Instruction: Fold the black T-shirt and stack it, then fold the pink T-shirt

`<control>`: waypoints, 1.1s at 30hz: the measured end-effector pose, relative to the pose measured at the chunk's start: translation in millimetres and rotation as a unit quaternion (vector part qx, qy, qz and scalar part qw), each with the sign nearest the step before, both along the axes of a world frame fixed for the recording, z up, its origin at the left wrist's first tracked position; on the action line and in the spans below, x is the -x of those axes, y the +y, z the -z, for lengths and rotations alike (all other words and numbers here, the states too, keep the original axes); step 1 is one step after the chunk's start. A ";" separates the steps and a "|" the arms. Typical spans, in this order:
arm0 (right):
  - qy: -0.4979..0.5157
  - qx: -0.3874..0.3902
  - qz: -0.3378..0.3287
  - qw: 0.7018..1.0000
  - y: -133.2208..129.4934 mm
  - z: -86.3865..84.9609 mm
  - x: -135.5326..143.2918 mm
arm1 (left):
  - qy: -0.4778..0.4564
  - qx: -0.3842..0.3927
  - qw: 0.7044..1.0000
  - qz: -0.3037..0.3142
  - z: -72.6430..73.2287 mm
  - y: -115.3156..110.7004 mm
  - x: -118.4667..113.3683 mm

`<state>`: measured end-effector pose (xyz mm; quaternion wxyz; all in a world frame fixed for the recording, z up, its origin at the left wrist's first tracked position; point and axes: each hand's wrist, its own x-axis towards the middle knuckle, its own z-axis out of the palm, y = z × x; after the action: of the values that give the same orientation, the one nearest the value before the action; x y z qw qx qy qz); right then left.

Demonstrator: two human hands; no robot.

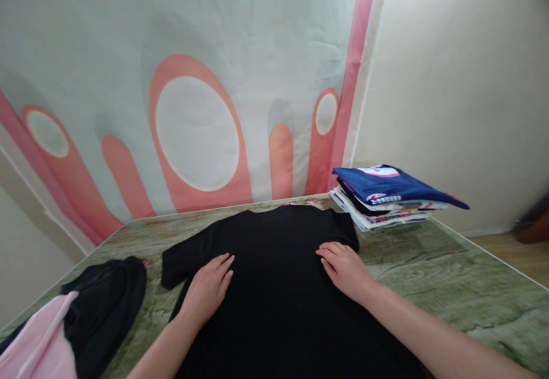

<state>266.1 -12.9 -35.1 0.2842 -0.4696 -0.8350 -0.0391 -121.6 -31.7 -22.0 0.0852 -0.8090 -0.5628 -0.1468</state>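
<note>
A black short-sleeved T-shirt lies spread out on the table in front of me, its collar end toward the wall and its lower part running out of view. My left hand rests on the left side of the shirt below the sleeve, fingers stretched out over the cloth. On the opposite side, my right hand lies on the cloth just under the right sleeve, with its fingers extended and slightly bent. Neither hand grips the fabric visibly.
A stack of folded clothes, a blue one on top, sits at the table's back right. Crumpled black and pink garments lie at the left. The wood-patterned table meets a wall with a printed hanging behind it.
</note>
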 end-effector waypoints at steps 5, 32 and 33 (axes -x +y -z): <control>0.043 -0.018 0.055 0.997 3.9 -14.7 -20.0 | 0.014 0.004 1.000 0.008 4.8 0.6 1.9; -0.024 0.065 0.217 0.974 24.5 -10.9 -74.1 | -0.071 0.026 0.987 0.142 -36.7 25.2 -114.1; -0.028 0.066 0.220 0.973 23.8 -11.1 -73.3 | -0.098 0.035 0.982 0.156 -41.3 29.2 -131.2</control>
<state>339.4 10.9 -24.1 0.2130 -0.6583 -0.7196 -0.0585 9.6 -2.5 19.2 -0.0224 -0.8711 -0.4400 -0.2168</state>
